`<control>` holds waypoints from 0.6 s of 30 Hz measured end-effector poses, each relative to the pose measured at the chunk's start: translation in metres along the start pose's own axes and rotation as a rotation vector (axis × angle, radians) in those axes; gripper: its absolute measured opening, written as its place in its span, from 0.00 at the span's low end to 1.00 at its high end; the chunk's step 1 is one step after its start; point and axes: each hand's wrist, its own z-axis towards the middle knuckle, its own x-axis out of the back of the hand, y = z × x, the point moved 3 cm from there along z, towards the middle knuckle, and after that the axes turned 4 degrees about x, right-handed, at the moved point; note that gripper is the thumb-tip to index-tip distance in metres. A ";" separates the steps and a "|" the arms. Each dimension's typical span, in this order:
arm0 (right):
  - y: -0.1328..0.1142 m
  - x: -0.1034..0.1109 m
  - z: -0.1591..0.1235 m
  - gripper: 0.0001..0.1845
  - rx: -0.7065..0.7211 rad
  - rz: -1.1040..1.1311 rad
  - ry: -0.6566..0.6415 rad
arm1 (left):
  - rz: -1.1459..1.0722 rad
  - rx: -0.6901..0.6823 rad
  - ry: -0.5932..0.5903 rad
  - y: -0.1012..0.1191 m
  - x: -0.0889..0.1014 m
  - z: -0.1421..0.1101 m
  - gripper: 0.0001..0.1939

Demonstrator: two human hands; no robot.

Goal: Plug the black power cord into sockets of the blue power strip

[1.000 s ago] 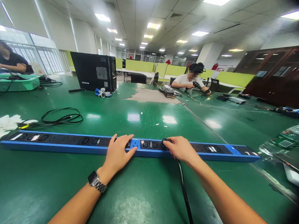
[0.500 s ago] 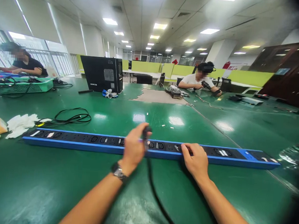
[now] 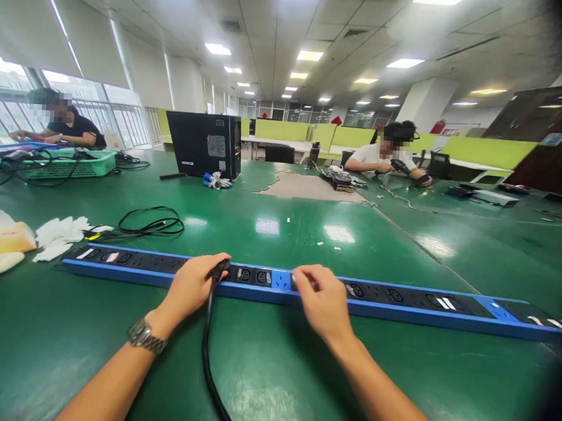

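Note:
A long blue and black power strip (image 3: pixel 398 304) lies across the green table (image 3: pixel 272 373) in front of me. My left hand (image 3: pixel 189 288), with a watch on the wrist, is closed around a black plug (image 3: pixel 219 270) and holds it at a socket left of the strip's middle. The plug's black cable (image 3: pixel 207 357) runs down toward me. My right hand (image 3: pixel 321 299) rests on the strip near its middle, fingers curled over the top face, pressing on it.
A coiled black cable (image 3: pixel 151 224), white tissues (image 3: pixel 60 231) and a tissue pack (image 3: pixel 4 237) lie at left. A black computer case (image 3: pixel 204 145) stands behind. Two other people sit at the table's far left and far right. A green basket (image 3: pixel 71 164) holds cables.
The plug passed from my right hand to my left, which carried it leftward and lowered it onto the strip. My right hand now rests on the strip. The view shifted left.

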 end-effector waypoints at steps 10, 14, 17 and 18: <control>-0.063 -0.096 0.036 0.15 -0.177 0.242 -0.278 | 0.029 -0.023 0.054 0.003 -0.003 -0.007 0.17; -0.057 -0.098 0.031 0.16 -0.199 0.241 -0.314 | 0.012 0.036 0.044 -0.002 -0.002 -0.004 0.17; -0.050 -0.098 0.028 0.17 -0.231 0.234 -0.282 | -0.083 0.070 0.007 -0.005 -0.003 -0.002 0.17; -0.048 -0.098 0.028 0.18 -0.241 0.231 -0.272 | -0.104 0.092 0.014 -0.005 -0.004 -0.001 0.17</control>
